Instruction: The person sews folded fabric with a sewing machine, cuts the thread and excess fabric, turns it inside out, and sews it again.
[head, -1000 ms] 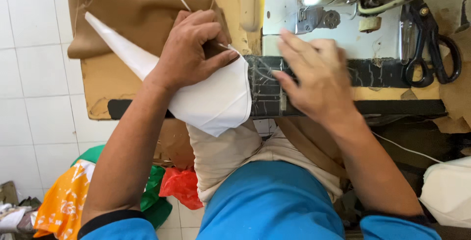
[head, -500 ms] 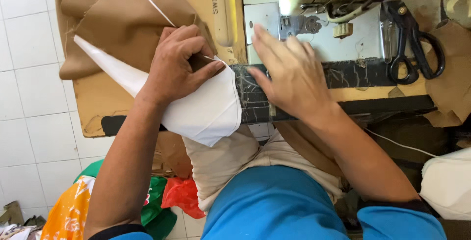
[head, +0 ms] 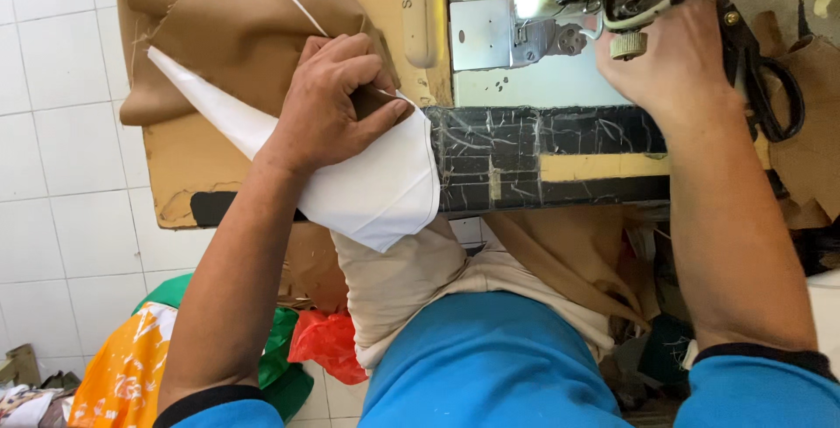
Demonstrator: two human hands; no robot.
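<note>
The right hand (head: 678, 65) has left the cracked black edge of the table at the centre of the frame, where it lay flat half a second ago, and now sits at the upper right, against the sewing machine (head: 560, 8) beside its small ribbed knob (head: 628, 45); its fingers curl away from the camera, so whether they grip anything cannot be told. The left hand (head: 337, 100) stays at the upper left, fingers bent and thumb pressed in, pinching the white fabric piece (head: 376, 187) together with the brown cloth (head: 219, 25) beneath it. The white piece runs from the left of the frame down over the table edge (head: 542, 152), hanging above the person's lap. Black scissors (head: 770, 78) lie at the far right.
</note>
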